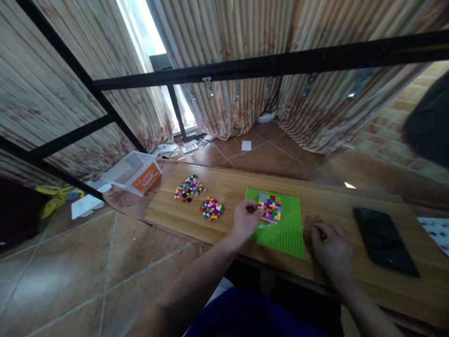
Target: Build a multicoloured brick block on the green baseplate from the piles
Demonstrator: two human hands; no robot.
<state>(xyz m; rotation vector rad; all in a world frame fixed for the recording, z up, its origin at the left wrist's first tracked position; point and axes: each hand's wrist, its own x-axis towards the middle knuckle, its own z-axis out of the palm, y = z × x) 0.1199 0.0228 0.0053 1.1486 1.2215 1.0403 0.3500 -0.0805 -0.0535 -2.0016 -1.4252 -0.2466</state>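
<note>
A green studded baseplate [293,224] lies on the wooden table, bearing a block of small multicoloured building bricks [270,210]. At the left edge of that block, my left hand [245,217] has thumb and forefinger pinched together. Whatever is between its fingertips is too small to make out. My right hand [331,250] rests on the table just right of the baseplate, fingers curled closed, with no brick visible in it. Two heaps of loose bricks lie to the left: a larger pile [189,188] farther back and a smaller pile [211,208] nearer the baseplate.
A black phone-like slab [386,241] lies on the table [329,196] at the right, with a printed sheet [435,231] beyond it. A clear plastic box [135,173] with an orange label stands off the table's left end. Black metal bars [245,70] cross before the curtains.
</note>
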